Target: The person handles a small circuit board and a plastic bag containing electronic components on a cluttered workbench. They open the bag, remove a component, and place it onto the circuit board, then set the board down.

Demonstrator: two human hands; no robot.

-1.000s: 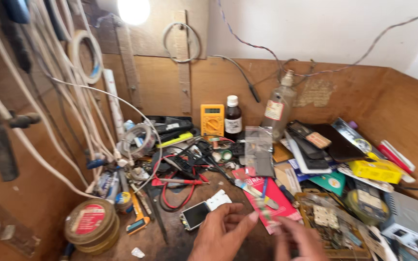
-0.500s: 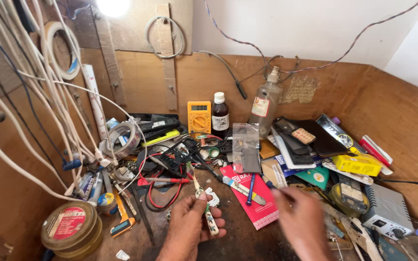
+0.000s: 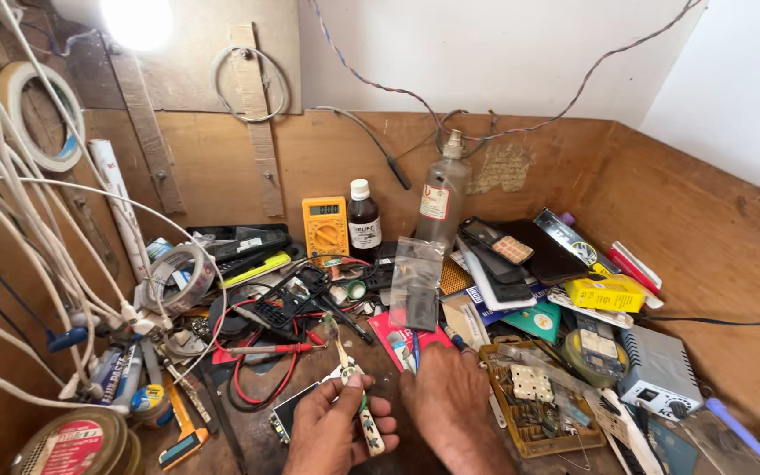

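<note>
Left hand (image 3: 332, 433) first: its fingers (image 3: 378, 413) are curled shut around the pale handle of a small brush (image 3: 355, 396), with the bristle end poking up and away toward the back of the bench. The grip looks snug, thumb side tucked under, so the brush sits low at the front edge, just above the dark phone (image 3: 296, 406) lying flat beneath it.

Right hand (image 3: 447, 398) now: palm down, fingers stretched forward and loosely spread, resting on the red packet (image 3: 390, 332) and touching the blue-handled tools (image 3: 415, 350) there. Whether those fingertips have pinched anything I cannot tell; they are pressed into the clutter and partly hidden.

Moving outward, and here is where the trouble sits. A clear plastic bag (image 3: 415, 283) stands loosely just beyond the right fingertips, so one nudge could topple it. Red and black probe leads (image 3: 261, 350) loop right next to the brush tip, and a snag there might drag the yellow multimeter (image 3: 325, 227) forward. Behind it, a dark bottle (image 3: 363, 220) and a tall clear bottle (image 3: 442, 193) stand upright against the wooden wall; tugged wires or a bumped pile could knock them onto the stacked phones (image 3: 507, 259). On the right, the yellow tray of small parts (image 3: 525, 409) lies just beside the right wrist, and a careless sweep would likely scatter them. White cables (image 3: 28, 237) hang down at left.
</note>
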